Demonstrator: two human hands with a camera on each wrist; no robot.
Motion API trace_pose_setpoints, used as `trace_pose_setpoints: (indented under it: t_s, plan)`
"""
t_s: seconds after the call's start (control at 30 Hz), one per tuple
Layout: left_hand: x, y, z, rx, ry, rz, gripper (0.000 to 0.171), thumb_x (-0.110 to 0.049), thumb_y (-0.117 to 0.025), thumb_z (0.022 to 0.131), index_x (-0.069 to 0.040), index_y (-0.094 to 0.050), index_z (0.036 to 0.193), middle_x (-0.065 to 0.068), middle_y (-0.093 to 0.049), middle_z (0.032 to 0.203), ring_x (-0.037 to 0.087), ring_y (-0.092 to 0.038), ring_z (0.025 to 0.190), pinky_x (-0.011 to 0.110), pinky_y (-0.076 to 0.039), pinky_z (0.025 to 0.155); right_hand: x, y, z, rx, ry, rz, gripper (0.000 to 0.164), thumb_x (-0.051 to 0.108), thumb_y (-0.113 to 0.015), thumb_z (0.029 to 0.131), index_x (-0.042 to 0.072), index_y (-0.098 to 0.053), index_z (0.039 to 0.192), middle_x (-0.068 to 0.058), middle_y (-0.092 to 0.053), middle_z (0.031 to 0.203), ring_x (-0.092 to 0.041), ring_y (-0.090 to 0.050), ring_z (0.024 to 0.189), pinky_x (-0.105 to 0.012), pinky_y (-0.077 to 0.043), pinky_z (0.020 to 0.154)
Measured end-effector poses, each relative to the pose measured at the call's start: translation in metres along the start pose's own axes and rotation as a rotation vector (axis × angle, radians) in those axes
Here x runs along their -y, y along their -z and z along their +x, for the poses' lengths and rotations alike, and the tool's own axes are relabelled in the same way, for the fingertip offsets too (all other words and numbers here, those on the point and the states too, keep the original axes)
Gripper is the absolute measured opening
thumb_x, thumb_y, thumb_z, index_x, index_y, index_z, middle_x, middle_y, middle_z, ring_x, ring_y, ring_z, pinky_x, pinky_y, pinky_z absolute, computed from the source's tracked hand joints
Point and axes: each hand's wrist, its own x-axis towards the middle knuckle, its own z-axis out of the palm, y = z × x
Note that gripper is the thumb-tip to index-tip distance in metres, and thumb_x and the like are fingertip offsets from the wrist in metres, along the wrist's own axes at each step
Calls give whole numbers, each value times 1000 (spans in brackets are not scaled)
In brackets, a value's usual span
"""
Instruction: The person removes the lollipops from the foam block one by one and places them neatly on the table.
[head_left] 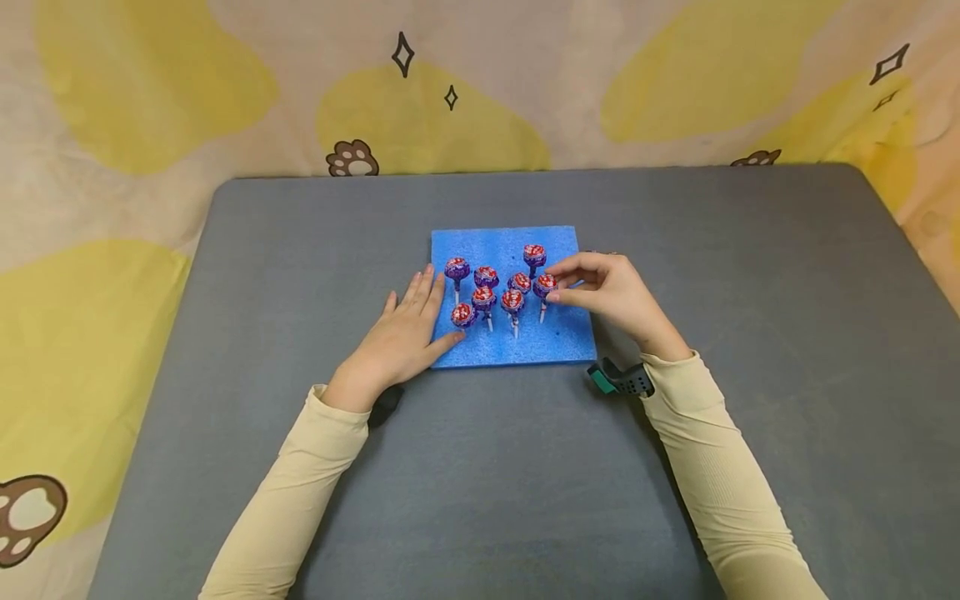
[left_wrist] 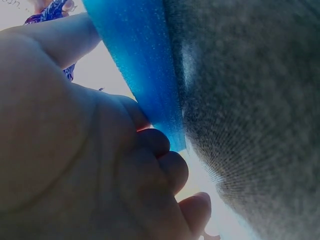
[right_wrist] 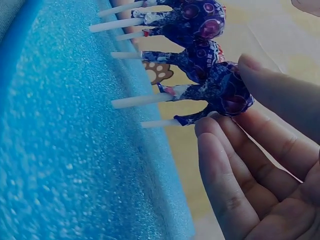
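Observation:
A blue foam board lies on the table, with several lollipops in purple and red wrappers standing in it on white sticks. My right hand pinches the head of the rightmost lollipop between thumb and fingers. In the right wrist view, that lollipop's stick meets the blue foam, and the thumb lies against its wrapper. My left hand rests along the board's left edge with fingers extended, its thumb near the front-left lollipop. The left wrist view shows fingers beside the board's side.
The grey table extends around the board on all sides. A dark wrist strap with a green part hangs below the right wrist. Behind the table's far edge hangs a cream and yellow cloth with paw prints.

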Motion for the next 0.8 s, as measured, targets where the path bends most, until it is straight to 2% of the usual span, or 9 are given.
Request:
trace_pose_setpoints:
  t_s: [0.37,0.57,0.8]
  plan:
    - [2,2,-2,-1,-1,-14,82,-51,-42,96,-4,-2,151,13,8,156,27,7,143,52,-2,112,0,-4,1,-37,10,11,26,4,-76,78,-6,-69,101,-8,-68,91,-12,-66,77,-21,-53,68]
    - [4,2,-2,-2,-2,-18,82,-50,-43,96,-4,-2,151,13,9,156,27,7,143,52,-3,112,-1,-3,1,-98,12,107,25,2,-76,78,-6,-69,101,-1,-70,87,-11,-66,75,-21,-52,69]
    - [6,1,-2,3,-9,-29,82,-50,-43,96,-5,-2,151,11,11,156,26,8,143,52,-2,112,-3,7,1,-150,35,231,19,0,-74,79,-1,-71,98,-2,-71,87,-12,-67,76,-21,-52,72]
